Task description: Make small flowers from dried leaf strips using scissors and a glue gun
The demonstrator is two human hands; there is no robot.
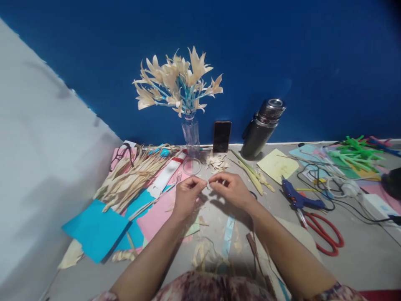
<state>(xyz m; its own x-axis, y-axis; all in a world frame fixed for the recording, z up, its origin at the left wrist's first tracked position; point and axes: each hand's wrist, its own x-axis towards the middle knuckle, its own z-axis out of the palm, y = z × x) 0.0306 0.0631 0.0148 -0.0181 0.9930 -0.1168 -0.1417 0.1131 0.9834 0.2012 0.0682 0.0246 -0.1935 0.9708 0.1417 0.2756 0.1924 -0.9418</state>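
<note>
Over the middle of the table, my left hand (189,193) and my right hand (232,190) meet almost fingertip to fingertip. Each is closed in a pinch between thumb and forefinger. Whatever lies between the fingers is too small to make out. Just beyond them sits a little pile of cream petal-like pieces (216,162), with a clear tape ring (191,171) to its left. Pink paper (156,215) lies beside my left hand. Green-yellow husk stalks (250,173) rest past my right hand. Dry scraps (203,253) are scattered between my forearms.
A clear bottle (190,136) of cream husk flowers (175,79), a phone (222,137) and a dark flask (263,129) stand along the wall. Dry husks (134,179) and blue paper (97,230) lie left; a glue gun (300,198), red-handled scissors (326,234) and cables right.
</note>
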